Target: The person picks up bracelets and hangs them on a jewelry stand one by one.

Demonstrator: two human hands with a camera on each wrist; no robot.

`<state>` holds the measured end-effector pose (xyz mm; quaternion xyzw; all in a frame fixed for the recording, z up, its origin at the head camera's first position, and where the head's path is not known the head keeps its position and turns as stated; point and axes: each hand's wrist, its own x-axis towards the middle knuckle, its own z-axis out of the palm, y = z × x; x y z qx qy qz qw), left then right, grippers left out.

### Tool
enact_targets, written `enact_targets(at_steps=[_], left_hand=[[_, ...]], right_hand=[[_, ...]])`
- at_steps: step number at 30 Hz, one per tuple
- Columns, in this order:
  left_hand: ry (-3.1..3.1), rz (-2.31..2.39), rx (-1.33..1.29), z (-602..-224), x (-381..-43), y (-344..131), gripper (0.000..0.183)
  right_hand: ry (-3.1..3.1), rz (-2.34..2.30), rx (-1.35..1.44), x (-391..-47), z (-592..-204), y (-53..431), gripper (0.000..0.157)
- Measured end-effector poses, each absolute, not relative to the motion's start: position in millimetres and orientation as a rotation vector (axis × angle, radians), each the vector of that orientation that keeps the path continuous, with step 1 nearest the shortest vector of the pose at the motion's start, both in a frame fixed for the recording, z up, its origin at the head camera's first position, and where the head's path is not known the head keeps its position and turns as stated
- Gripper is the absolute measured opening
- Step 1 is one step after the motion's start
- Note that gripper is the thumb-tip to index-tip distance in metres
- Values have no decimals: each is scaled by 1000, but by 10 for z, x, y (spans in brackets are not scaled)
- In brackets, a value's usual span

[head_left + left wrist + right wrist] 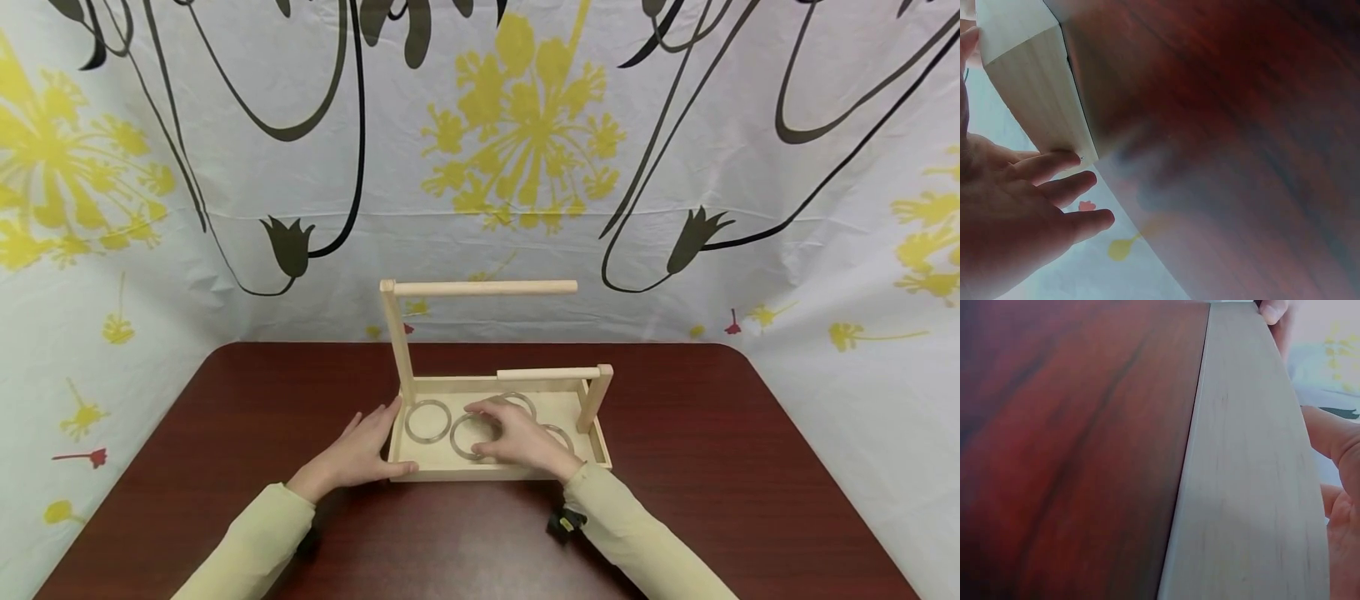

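Note:
A pale wooden tray (442, 475) stands on the table, with a tall bar (487, 288) on a post at its left end and a shorter bar (547, 374) at the right. Several clear ring-shaped bangles lie inside. My left hand (360, 450) rests against the tray's left end, fingers fairly straight, thumb along the front rim. My right hand (521, 435) reaches over the front wall, its curled fingers and thumb at opposite edges of the middle bangle (453, 436). Another bangle (407, 422) lies at the left; two more are partly hidden by the right hand.
The dark red-brown table (300, 400) extends around the tray on both sides and in front. Behind it hangs a white cloth (465, 242) printed with yellow flowers and dark stems. A black device (564, 525) sits under the right wrist.

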<state>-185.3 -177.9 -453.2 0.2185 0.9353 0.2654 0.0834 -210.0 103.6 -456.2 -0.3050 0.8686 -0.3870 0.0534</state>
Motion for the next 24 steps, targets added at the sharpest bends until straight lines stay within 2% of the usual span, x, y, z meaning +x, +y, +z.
enact_targets(at_steps=[10, 24], left_hand=[[2781, 798, 632, -4539, -1852, -1775, 107], [2775, 797, 625, -4518, -1835, -1766, 106]], right_hand=[[2661, -1027, -980, -2174, -4582, 958, 69], [2679, -864, -1048, -2212, -4615, 965, 72]])
